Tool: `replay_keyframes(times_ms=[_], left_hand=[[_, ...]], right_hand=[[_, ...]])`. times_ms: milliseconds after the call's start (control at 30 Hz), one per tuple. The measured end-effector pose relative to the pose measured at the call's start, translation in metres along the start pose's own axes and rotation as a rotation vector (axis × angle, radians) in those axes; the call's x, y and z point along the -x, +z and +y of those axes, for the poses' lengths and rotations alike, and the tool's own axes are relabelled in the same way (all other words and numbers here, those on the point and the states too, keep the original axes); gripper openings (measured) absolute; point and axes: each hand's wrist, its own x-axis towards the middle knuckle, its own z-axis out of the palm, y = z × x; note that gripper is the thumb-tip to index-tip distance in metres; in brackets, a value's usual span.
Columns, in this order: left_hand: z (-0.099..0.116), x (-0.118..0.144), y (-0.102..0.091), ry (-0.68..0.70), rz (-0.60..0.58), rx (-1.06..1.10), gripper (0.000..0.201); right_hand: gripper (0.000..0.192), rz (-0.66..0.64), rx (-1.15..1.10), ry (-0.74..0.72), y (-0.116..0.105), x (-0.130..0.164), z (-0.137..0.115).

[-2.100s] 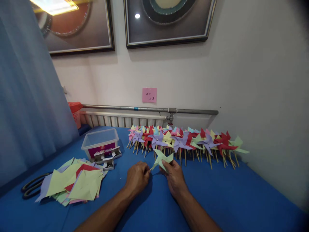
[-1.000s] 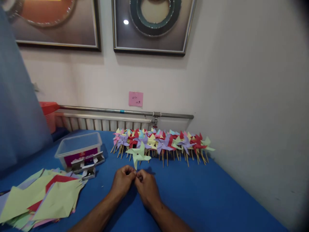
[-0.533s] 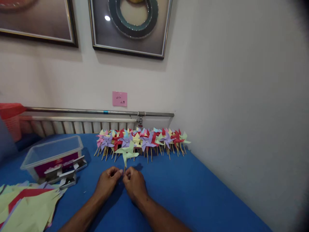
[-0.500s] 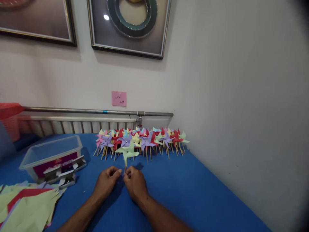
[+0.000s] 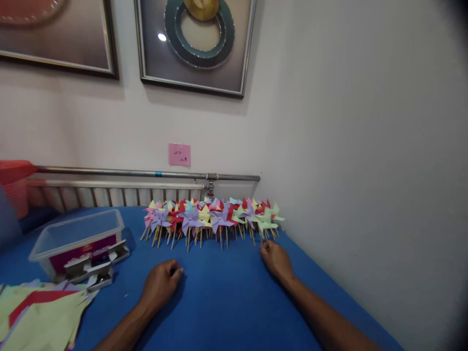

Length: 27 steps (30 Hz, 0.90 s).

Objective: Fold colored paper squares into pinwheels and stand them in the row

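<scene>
My right hand (image 5: 277, 259) is closed around the stick of a pale green paper pinwheel (image 5: 265, 220), upright at the right end of a crowded row. That row of paper pinwheels (image 5: 190, 218), in purple, red, yellow, pink, blue and green on thin wooden sticks, stands toward the back of the blue tabletop (image 5: 215, 297). My left hand (image 5: 162, 283) rests on the blue surface in front of the row, fingers curled in with nothing visible in them. The lower part of the held stick is hidden by my right fingers.
At left stand a clear plastic box (image 5: 76, 229) and small open cartons (image 5: 100, 275). A stack of coloured paper sheets (image 5: 44, 314) lies at the near left. A red basket (image 5: 16, 187) is at the far left. Metal pipes (image 5: 127, 172) run along the wall behind.
My right hand has carried the pale green pinwheel from the middle, beside my left hand, to the right end of the row. My left hand has stayed near its place.
</scene>
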Motion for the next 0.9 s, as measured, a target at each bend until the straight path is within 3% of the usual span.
replay_keyframes(times_ms=[133, 367, 900], left_hand=[[0.006, 0.001, -0.002, -0.014, -0.012, -0.044, 0.02], [0.006, 0.003, -0.003, 0.007, -0.033, -0.106, 0.022], [0.007, 0.004, -0.004, 0.023, -0.066, -0.111, 0.02]], right_hand=[[0.025, -0.003, 0.089, 0.036, -0.007, -0.027, 0.021], [0.026, -0.036, 0.185, 0.052, 0.008, -0.054, 0.025], [0.031, -0.019, 0.199, 0.094, 0.015, -0.055, 0.023]])
